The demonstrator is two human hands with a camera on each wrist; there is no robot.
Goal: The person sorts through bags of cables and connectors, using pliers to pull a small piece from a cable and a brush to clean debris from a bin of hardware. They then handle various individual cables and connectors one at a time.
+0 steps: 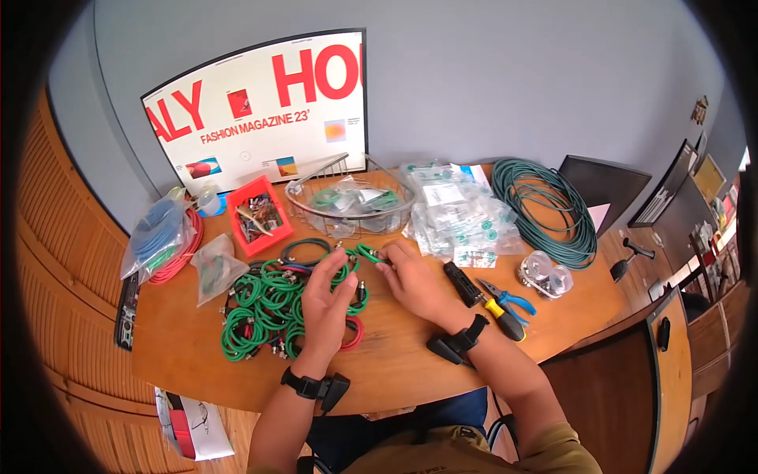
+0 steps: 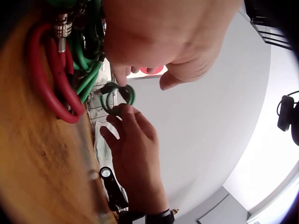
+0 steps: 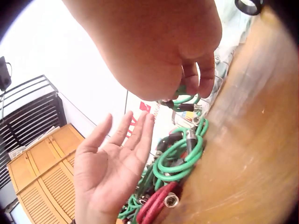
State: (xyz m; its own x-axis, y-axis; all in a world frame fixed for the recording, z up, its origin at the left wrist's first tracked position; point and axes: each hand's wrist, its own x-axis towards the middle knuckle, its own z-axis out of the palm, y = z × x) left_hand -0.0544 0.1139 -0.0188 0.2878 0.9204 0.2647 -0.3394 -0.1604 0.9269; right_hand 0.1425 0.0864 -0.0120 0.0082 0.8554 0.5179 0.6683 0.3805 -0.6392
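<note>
A small coiled green cable [image 1: 368,253] with dark-sleeved metal connectors is pinched between the thumb and fingers of my right hand [image 1: 417,286], raised over the middle of the table. Beside it, my left hand [image 1: 325,304] is held up with fingers extended and palm bare, as the right wrist view shows of the left hand [image 3: 112,172]. Below and left of it lies a pile of coiled green cables [image 1: 251,292]. A red coiled cable [image 2: 51,81] sits at the pile's near edge, close to the left wrist.
Behind the pile stand a red bin [image 1: 241,207] of small parts and a wire basket [image 1: 354,225]. Plastic bags [image 1: 466,217] and a large dark green cable coil [image 1: 584,237] fill the back right. Blue-handled pliers [image 1: 517,302] and a yellow-black screwdriver [image 1: 505,317] lie by the right forearm.
</note>
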